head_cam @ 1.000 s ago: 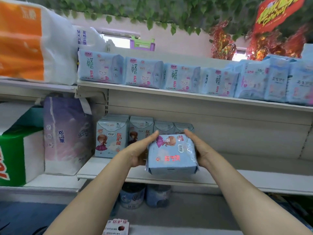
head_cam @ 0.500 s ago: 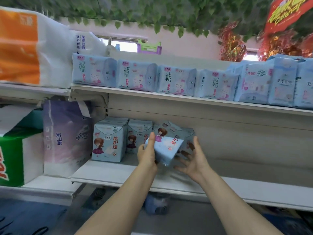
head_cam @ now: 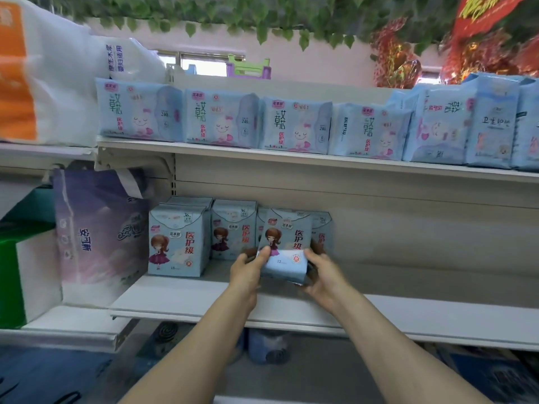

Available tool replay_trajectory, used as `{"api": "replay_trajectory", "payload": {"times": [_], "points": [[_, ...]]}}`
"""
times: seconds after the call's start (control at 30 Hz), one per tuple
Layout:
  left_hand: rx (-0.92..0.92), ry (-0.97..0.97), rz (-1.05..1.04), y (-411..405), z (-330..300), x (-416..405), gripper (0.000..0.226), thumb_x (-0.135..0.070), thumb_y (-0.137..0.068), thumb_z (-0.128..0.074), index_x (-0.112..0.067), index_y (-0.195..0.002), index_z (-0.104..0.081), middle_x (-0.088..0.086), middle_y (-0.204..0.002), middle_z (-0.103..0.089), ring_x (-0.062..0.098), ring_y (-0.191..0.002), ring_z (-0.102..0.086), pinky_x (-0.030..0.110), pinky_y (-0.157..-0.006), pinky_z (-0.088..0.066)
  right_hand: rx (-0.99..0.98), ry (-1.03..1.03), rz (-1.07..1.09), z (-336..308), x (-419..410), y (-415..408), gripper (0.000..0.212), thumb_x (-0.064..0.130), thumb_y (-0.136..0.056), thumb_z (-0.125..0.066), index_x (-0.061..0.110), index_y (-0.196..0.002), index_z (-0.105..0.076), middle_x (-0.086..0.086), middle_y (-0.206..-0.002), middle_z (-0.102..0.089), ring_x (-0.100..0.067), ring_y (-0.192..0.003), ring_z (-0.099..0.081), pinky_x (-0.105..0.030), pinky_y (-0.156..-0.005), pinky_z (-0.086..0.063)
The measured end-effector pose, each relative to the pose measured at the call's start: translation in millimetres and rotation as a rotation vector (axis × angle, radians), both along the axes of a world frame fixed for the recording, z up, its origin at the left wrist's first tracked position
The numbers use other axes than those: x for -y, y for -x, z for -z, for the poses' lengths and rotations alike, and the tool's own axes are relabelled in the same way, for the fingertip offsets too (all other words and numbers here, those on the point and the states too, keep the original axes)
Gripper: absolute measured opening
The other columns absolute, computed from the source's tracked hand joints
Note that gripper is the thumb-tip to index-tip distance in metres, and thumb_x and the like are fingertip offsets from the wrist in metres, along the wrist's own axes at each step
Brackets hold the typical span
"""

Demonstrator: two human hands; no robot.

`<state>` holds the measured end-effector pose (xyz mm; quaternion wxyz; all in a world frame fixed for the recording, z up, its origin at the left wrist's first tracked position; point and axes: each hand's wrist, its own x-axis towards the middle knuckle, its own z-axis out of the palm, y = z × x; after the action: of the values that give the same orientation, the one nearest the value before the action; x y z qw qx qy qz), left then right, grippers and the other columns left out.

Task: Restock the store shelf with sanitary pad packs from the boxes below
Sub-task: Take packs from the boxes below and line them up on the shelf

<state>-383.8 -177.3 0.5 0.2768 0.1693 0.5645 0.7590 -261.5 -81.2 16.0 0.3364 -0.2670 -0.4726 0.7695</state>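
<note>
White store shelf (head_cam: 291,304) is carrying blue pad packs (head_cam: 178,243) along its back. Left hand (head_cam: 246,272) and right hand (head_cam: 322,272) are pinching a sanitary pad pack (head_cam: 287,243), seemingly just above it.

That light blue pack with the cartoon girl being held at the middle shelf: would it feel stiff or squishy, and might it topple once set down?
The light blue plastic-wrapped pad pack probably feels soft and light: its glossy wrapper bends at the lower front between the left hand and right hand. It likely stands steadily, since similar boxy packs sit upright on the white shelf.
</note>
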Motion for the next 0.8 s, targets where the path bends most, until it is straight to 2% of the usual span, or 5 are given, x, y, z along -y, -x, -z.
{"api": "replay_trajectory", "payload": {"times": [0.2,0.3,0.43,0.6,0.8], "points": [[-0.096,0.037,0.036,16.8,5.4,-1.0,0.024,-0.011,-0.084,-0.078,-0.022,-0.096,-0.06,0.005,-0.106,-0.07,0.022,-0.099,-0.065,0.036,-0.09,-0.053,0.016,-0.121,0.039,11.2,-11.9,18.3,0.035,0.004,-0.101,-0.049,0.025,-0.126,-0.06,-0.006,-0.111,-0.073,-0.024,-0.098,-0.069,-0.04,-0.078,-0.057],[-0.106,0.059,0.045,24.0,6.8,-4.3,0.029,0.001,-0.084,-0.074,-0.021,-0.093,-0.059,0.003,-0.098,-0.07,0.017,-0.09,-0.065,0.031,-0.082,-0.05,0.047,-0.14,0.049,22.2,-20.4,26.9,0.04,-0.002,-0.1,-0.048,0.022,-0.128,-0.062,-0.007,-0.112,-0.072,-0.027,-0.107,-0.068,-0.045,-0.092,-0.056],[-0.106,0.094,0.049,33.5,11.8,-11.6,0.032,0.008,-0.083,-0.072,-0.017,-0.098,-0.061,0.001,-0.093,-0.069,0.019,-0.087,-0.066,0.033,-0.082,-0.053,0.047,-0.148,0.072,34.6,-27.6,36.2,0.036,-0.001,-0.099,-0.054,0.013,-0.131,-0.062,-0.001,-0.099,-0.074,-0.019,-0.093,-0.07,-0.036,-0.079,-0.058],[-0.081,0.062,0.031,42.9,16.7,-24.0,0.036,0.011,-0.082,-0.071,-0.021,-0.095,-0.058,0.0,-0.094,-0.069,0.016,-0.086,-0.066,0.032,-0.076,-0.053,0.049,-0.17,0.102,46.6,-38.7,50.4,0.043,0.0,-0.098,-0.056,0.032,-0.125,-0.065,0.002,-0.113,-0.073,-0.022,-0.107,-0.068,-0.046,-0.1,-0.053],[-0.153,0.095,0.029,52.7,19.9,-35.4,0.035,0.007,-0.081,-0.075,-0.021,-0.098,-0.06,0.002,-0.109,-0.069,0.024,-0.102,-0.065,0.039,-0.093,-0.054,0.112,-0.286,0.119,49.6,-44.5,57.7,0.053,-0.001,-0.097,-0.056,0.049,-0.11,-0.065,0.009,-0.123,-0.067,-0.023,-0.123,-0.058,-0.046,-0.109,-0.046]]}}
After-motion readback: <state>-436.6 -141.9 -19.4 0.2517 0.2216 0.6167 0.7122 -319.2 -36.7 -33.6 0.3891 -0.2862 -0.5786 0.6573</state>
